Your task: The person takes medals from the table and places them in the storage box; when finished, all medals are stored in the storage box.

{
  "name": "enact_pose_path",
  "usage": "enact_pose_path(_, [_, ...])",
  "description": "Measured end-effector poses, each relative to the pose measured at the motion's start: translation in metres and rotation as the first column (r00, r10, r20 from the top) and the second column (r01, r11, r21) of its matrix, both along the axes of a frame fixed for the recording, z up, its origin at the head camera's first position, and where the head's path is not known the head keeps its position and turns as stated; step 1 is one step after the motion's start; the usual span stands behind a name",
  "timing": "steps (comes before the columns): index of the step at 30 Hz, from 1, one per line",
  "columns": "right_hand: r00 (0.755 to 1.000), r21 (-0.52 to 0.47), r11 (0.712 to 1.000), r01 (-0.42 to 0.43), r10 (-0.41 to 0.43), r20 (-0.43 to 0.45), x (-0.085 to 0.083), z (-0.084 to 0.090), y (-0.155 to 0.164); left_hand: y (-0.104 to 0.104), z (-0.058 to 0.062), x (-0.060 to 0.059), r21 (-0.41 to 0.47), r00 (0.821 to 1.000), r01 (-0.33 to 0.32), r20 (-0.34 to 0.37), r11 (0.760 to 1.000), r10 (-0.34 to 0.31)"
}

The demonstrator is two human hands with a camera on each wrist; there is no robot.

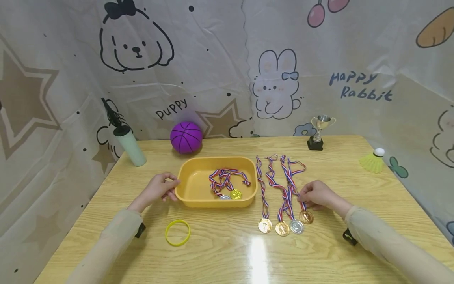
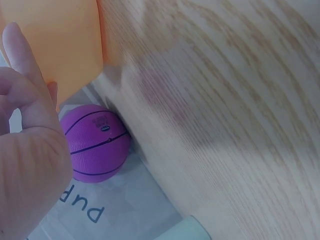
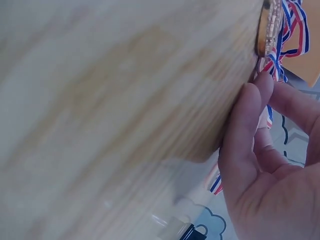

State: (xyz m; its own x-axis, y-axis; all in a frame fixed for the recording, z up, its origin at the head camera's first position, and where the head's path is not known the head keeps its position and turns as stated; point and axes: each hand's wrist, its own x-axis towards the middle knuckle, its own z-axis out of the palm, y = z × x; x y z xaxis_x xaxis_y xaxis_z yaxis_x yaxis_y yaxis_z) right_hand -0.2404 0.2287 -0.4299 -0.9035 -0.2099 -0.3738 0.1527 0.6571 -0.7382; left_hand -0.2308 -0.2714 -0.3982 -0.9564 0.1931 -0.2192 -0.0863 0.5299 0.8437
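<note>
My left hand [image 1: 162,187] is at the left end of a yellow plastic bin [image 1: 216,203], fingertips against its outer wall, one finger extended along it in the left wrist view. Inside the bin lie a gold medal [image 1: 235,194], a partly hidden silver medal [image 1: 225,197] and tangled striped ribbons. With thumb and fingertips, my right hand [image 1: 318,194] pinches the red, white and blue ribbon of a bronze-coloured medal [image 1: 306,217], just above its disc. Left of that lie a silver medal [image 1: 296,226] and two gold-toned medals [image 1: 282,228], their ribbons stretched away from me.
A yellow wristband [image 1: 177,232] lies in front of the bin. Behind are a purple basketball [image 1: 186,137], a pale green hand pump [image 1: 131,146] and a small trophy cup [image 1: 319,132]. A yellow shuttlecock [image 1: 373,161] sits at the right edge. A printed cloth hangs behind the table.
</note>
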Motion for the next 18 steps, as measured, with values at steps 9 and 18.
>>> enact_pose_path(9, [0.998,-0.058,0.998,0.03,-0.026,0.058,0.004,0.01,0.005,0.0,0.002,-0.001,-0.006,1.0,-0.006,0.001,1.0,0.006])
enact_pose_path(18, [0.998,-0.21,0.977,0.018,-0.006,0.056,0.008,0.014,0.016,-0.001,-0.001,-0.001,-0.012,1.0,0.003,0.0,1.0,-0.003])
